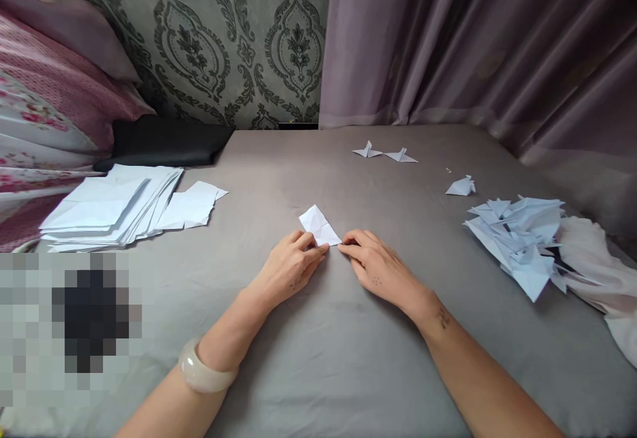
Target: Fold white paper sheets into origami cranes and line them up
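Note:
A small folded sheet of white paper (318, 223) lies on the grey cloth in front of me, with creases showing and one point toward the right. My left hand (295, 260) is closed on its lower left edge, fingertips pressed against the paper. At the right-hand point, the thumb and fingers of my right hand (374, 264) are pinched together on the tip. The near edge of the paper is partly hidden behind my left fingers.
Stacked white paper (109, 209) and a torn-edged piece (192, 206) lie at left, before a black folded item (169, 141). Folded paper birds (367, 150) sit at the back; another folded piece (462, 186) and a heap of folded paper (522, 239) are at right, beside pale cloth (592, 259).

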Motion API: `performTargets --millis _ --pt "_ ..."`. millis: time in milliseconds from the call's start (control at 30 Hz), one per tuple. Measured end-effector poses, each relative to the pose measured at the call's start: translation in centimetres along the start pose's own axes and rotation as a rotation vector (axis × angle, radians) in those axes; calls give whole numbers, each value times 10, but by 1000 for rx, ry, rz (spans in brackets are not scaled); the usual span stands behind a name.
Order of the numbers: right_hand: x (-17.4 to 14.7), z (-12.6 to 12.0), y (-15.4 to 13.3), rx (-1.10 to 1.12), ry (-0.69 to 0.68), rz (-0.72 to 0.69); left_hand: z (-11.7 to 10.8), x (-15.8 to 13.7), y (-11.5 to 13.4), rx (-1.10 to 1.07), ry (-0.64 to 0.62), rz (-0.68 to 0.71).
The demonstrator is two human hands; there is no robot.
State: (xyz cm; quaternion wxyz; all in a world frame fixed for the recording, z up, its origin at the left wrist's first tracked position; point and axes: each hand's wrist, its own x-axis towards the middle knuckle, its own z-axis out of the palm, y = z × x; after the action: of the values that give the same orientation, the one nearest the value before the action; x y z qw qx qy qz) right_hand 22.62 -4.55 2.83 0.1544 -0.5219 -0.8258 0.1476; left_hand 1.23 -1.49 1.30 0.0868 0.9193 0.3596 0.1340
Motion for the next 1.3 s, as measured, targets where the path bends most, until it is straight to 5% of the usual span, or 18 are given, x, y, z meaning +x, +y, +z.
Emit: performTargets --millis 400,600,833,933,1067,1300 --pt "5 7 9 142 91 94 3 7 7 113 -30 -53" --pt "17 23 5 199 247 231 7 4 6 48 70 -64" --pt "26 33 2 275 262 241 15 2 -1 -16 173 -108" --pt "26 32 2 289 290 156 12 3 1 -15 309 -161" --pt "23 25 -1 22 410 -5 4 1 4 129 595 -326" --pt "11 16 -4 -241 316 -143 -1 -6 4 159 280 -83"
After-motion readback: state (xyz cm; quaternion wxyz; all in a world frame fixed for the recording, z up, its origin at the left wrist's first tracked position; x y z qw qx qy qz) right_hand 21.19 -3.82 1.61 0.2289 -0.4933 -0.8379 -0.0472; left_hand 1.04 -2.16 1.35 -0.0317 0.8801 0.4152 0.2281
